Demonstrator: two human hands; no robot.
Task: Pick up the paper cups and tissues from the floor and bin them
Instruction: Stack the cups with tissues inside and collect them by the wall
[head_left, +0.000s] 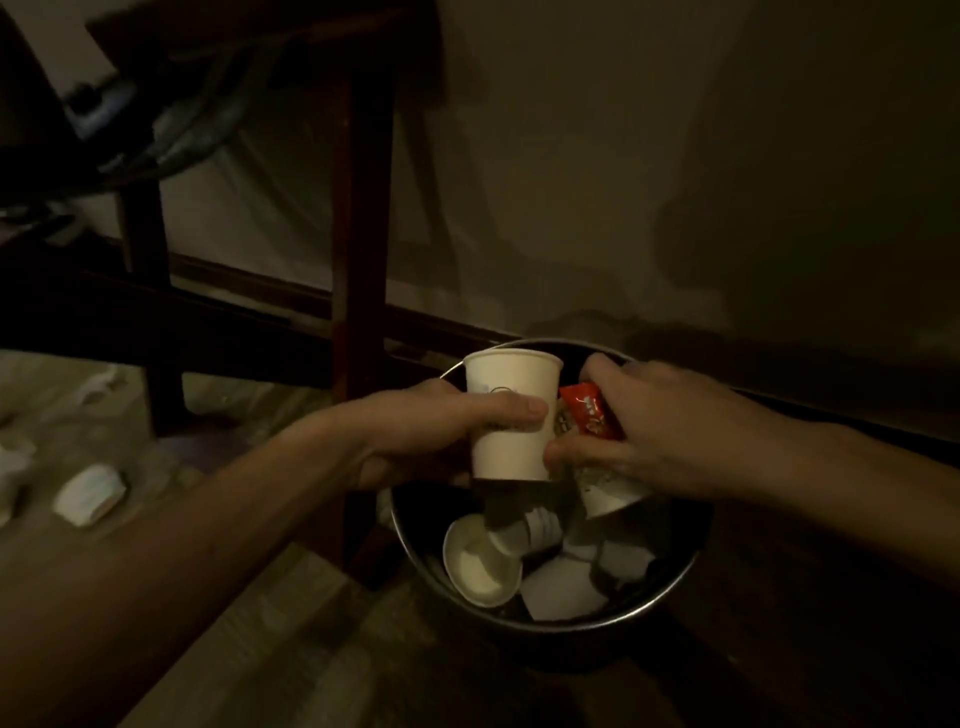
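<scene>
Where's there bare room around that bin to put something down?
Bare wooden floor lies between the left forearm and the round metal bin, and dark floor right of the bin. Crowded: the bin's inside, full of white paper cups, and the floor at left, strewn with white crumpled litter.

Four paper cups (511, 415) — two held — one bin (680, 566), one red wrapper (589, 413)

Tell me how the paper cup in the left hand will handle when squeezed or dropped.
Probably light: the left hand holds the paper cup upright with just thumb and fingers around its wall. It looks like thin paper with an open top, so a hard squeeze would likely crush it. Dropped, it will probably tip and lie sideways, like the other cup in the bin.
</scene>
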